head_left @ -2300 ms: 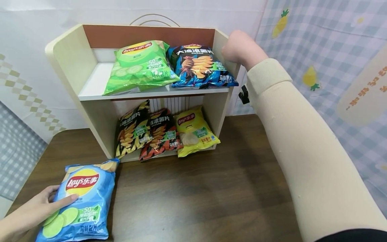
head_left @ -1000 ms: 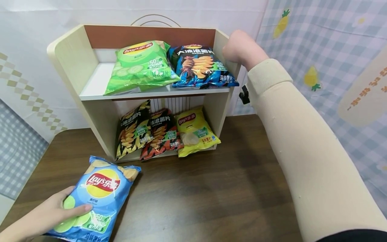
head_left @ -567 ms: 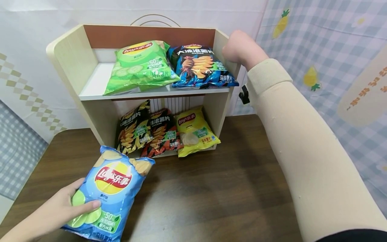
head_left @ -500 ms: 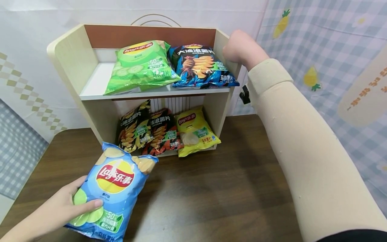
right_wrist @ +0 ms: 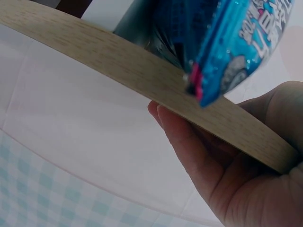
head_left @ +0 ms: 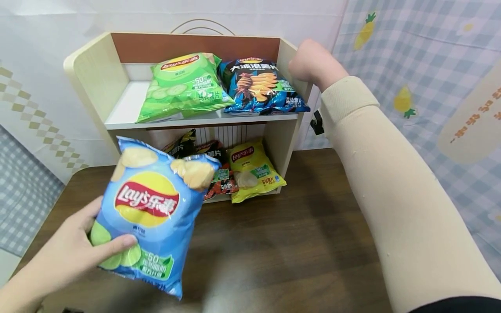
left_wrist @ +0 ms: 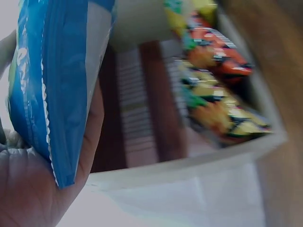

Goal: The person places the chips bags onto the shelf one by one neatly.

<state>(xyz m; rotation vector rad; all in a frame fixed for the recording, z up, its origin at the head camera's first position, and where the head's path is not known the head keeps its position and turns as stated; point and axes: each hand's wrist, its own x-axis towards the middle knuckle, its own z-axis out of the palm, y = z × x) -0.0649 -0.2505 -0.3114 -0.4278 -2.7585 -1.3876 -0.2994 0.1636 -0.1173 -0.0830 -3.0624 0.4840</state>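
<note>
My left hand [head_left: 74, 243] holds a blue Lay's potato chip bag [head_left: 146, 221] above the table, thumb across its front and fingers behind. The bag tilts with its top to the right, and covers part of the lower shelf. In the left wrist view, the bag's side [left_wrist: 66, 94] lies against the palm. My right hand [head_left: 315, 63] grips the right side panel of the cream two-tier shelf [head_left: 94, 80]. Seen from the right wrist, thumb and fingers sit on either side of that panel [right_wrist: 118, 61]. On the upper tier lie a green chip bag [head_left: 180, 89] and a dark blue one [head_left: 258, 87].
Below, a yellow chip bag [head_left: 254, 171], a red-and-black one [head_left: 223, 180] and a black-and-yellow one [head_left: 182, 145] lean on the lower tier, the last two partly hidden. The shelf stands on a brown wooden table [head_left: 297, 243]. Printed cloth [head_left: 422, 65] hangs behind and right.
My left hand has lifted the blue chip bag off the table and carried it up and right, toward the shelf. The right hand has stayed on the side panel.
</note>
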